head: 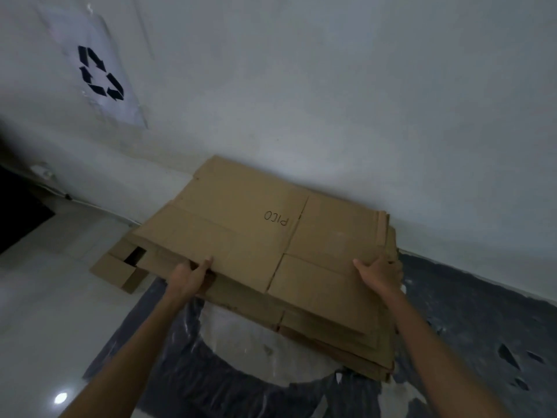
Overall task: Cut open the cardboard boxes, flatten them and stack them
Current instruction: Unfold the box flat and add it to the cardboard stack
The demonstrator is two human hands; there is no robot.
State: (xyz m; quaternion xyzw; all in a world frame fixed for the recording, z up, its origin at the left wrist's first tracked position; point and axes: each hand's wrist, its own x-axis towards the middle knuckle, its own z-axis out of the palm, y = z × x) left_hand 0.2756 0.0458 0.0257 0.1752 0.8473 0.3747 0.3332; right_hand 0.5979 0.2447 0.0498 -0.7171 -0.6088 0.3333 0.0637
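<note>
**Together, both hands hold the top sheet**

Flat on a stack (337, 336) of flattened cardboard lies the top sheet (241, 224), with "PICO" handwritten on it upside down to the viewer. The stack sits on the floor (45, 297), and its far edge is against the white wall (331, 101).

The left hand (193, 276) grips the sheet's near edge. Its thumb is on the upper face and its fingers are tucked underneath, out of sight. The right hand (379, 273) holds the sheet at its right side, with the thumb spread across the face and the fingers curled over the edge. Both arms reach in from the bottom of the view.

Under and around the stack, crumpled black plastic (467, 312) covers part of the floor, with a pale patch showing below the stack's near edge. To the left, a low cardboard piece (117, 271) juts from beneath the stack, with a dark gap in it.

A paper sign (101, 73) with a black recycling symbol hangs on the wall at upper left. A thin cable (60, 194) runs along the wall's foot towards a dark opening at the left edge. A bright light reflection (60, 398) shows on the glossy floor at lower left.
</note>
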